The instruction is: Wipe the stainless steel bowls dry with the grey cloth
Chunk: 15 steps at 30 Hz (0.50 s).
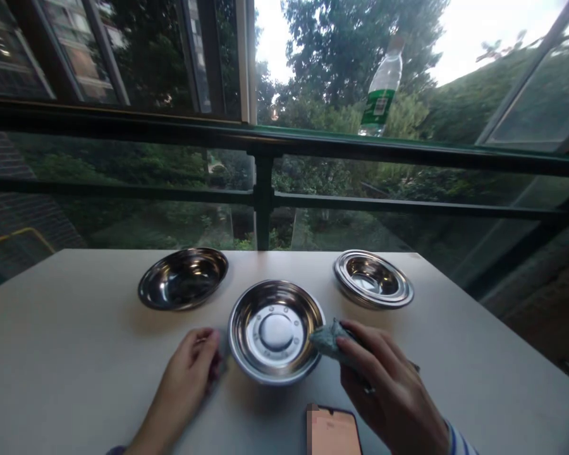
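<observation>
A shiny steel bowl stands upright in the middle of the white table. My right hand is closed around a bunched grey-green cloth, whose tip meets the bowl's right inner rim. To the bowl's left, my left hand rests low over the table with its fingers curled in and the thumb against them. I see nothing in it, and a small gap appears to separate it from the bowl. The undersides of its fingers are hidden.
Behind stand a wider steel bowl at left and stacked steel bowls at right. A phone lies at the front edge of view by my right wrist. A plastic bottle stands on the dark railing beyond the table.
</observation>
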{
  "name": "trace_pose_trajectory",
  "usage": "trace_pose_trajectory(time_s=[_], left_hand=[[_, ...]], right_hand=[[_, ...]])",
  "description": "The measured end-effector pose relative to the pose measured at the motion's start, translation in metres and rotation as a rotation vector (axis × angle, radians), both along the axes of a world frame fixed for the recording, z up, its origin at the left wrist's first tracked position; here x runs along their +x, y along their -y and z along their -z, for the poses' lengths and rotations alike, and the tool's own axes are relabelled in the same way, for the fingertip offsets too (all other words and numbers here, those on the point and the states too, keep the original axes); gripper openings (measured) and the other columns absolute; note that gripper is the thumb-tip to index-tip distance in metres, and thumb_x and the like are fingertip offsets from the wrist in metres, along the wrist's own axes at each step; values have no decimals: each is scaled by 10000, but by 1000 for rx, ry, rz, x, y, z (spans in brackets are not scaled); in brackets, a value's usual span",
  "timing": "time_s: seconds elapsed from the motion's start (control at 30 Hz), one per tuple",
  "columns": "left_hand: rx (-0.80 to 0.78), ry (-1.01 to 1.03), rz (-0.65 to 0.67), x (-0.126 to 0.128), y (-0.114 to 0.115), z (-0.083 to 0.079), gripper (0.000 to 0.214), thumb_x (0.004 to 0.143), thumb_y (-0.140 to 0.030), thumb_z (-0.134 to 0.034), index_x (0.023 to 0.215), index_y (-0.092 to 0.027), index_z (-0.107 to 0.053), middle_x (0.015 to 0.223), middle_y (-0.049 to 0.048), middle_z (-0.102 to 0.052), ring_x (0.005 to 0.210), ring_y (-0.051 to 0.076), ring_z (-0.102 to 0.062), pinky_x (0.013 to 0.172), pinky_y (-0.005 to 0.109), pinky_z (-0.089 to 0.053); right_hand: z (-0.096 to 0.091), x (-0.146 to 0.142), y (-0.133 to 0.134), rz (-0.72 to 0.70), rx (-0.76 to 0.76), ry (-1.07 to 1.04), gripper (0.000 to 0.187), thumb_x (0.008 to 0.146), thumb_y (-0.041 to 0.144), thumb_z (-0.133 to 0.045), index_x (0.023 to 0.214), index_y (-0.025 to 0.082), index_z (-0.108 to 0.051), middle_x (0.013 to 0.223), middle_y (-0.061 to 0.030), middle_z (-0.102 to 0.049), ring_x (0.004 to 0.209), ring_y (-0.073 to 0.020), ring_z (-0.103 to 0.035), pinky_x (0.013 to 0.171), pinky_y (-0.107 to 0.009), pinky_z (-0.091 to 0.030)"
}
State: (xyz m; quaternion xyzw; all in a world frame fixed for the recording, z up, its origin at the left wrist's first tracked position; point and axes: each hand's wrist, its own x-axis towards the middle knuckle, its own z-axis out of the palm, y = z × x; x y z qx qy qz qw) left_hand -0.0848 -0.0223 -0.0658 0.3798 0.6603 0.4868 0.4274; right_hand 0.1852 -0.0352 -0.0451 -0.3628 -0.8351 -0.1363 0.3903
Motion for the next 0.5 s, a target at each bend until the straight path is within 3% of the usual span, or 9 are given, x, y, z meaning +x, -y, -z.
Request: trace_pose_trajectory(time_s=[0.1,0.2,0.33,0.5], left_hand=[[-117,255,126,8,5,10,395,658,-563,-590,695,-174,-529,507,-14,-563,434,130,-519,390,229,-367],[-142,432,166,19,10,9,373,669,-527,-619,703,-165,-534,556,-8,-585,474,128,-556,411,221,-385],[-159,559,192,23,16,4,322,689,-450,-642,793,-155,-566,647,10,-629,520,123,-586,448,214,-408],[-190,608,209,25,18,5,296,690,-434,-639,770,-155,-579,614,-2,-608,533,108,-562,469,203,-397]], right_hand=[[1,-13,11,5,64,125,238,813,52,-505,1037,76,-582,1126,-214,-583,942,-271,-553,699,-390,-521],[1,-29,16,6,78,204,201,842,96,-491,997,82,-618,1125,-210,-609,916,-274,-562,685,-381,-516],[0,-52,17,-2,83,227,254,874,123,-441,1036,107,-636,1113,-170,-640,904,-251,-576,688,-342,-509],[2,-72,19,1,81,293,301,880,131,-408,1081,121,-631,1130,-170,-634,914,-249,-589,697,-335,-517]])
